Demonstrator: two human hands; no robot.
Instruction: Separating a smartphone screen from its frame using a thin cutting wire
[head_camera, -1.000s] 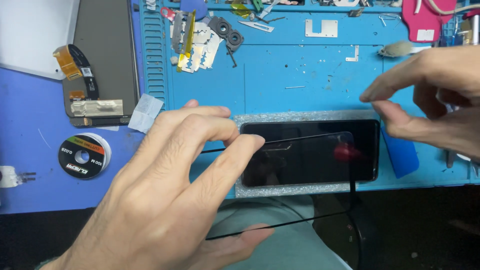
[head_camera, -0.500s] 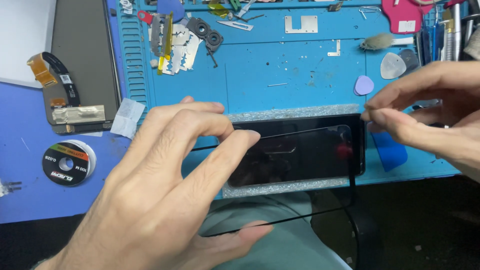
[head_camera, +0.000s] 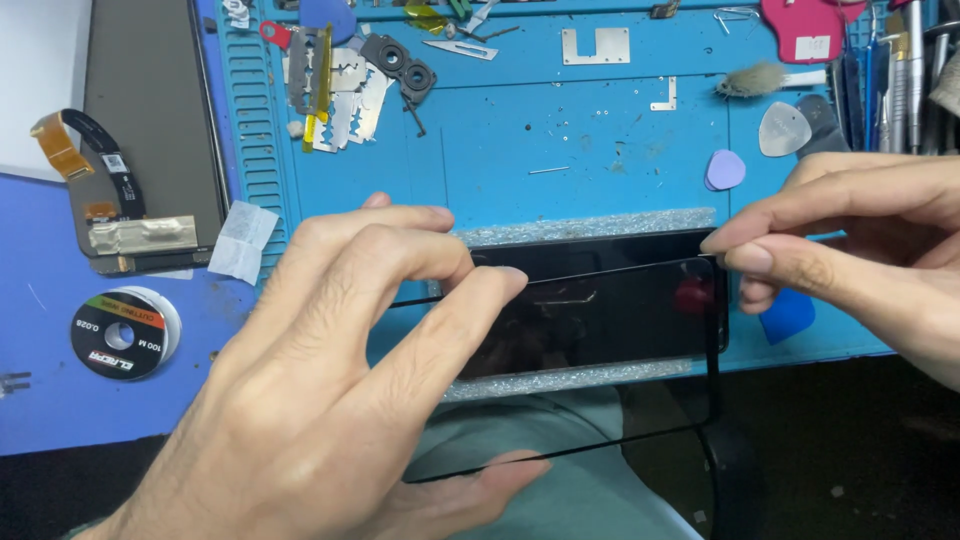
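Note:
A black phone (head_camera: 600, 320) lies screen up on a glittery silver strip on the blue repair mat (head_camera: 560, 150). Over it, tilted toward me and reaching past the table's edge, is a thin clear glass panel with a black border (head_camera: 600, 447). My left hand (head_camera: 330, 380) holds the panel's left end, fingers on top and thumb below. My right hand (head_camera: 860, 240) pinches the panel's upper right corner between thumb and forefinger. Much of the phone's left part is hidden by my left hand.
A wire spool (head_camera: 122, 333), a dark screen assembly with flex cable (head_camera: 150, 130) and a white pad (head_camera: 243, 240) lie at left. Razor blades (head_camera: 335, 90), camera modules (head_camera: 400, 60), a brush (head_camera: 755, 78), picks (head_camera: 725, 170) (head_camera: 787, 315) and upright tools (head_camera: 900, 70) lie around the mat.
My right hand moved left from beside the phone and closed on the panel's right corner. My left hand kept its hold. The view shifted slightly.

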